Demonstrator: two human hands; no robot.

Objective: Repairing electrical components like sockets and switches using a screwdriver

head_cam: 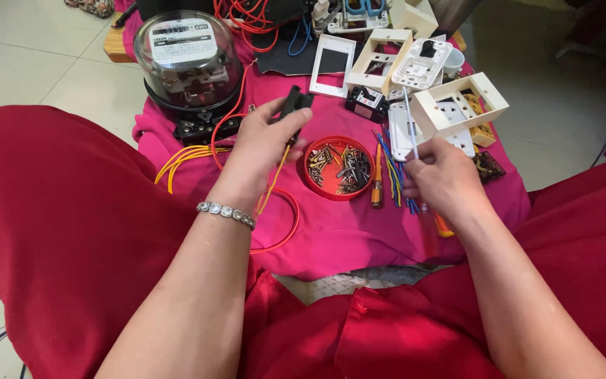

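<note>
left hand (264, 144) grips small black part (294, 104) with yellow wire (273, 184), above pink cloth (338, 231). right hand (443, 179) clasps screwdriver (411, 130) near red screw dish (338, 168). likely fastening step; tip must meet part.

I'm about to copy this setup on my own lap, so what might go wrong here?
The red lid full of loose screws sits on soft cloth; a knee shift might tip it. The yellow wire trailing from the black part in the left hand could snag. The right hand holds a thin screwdriver that might slip.
</note>
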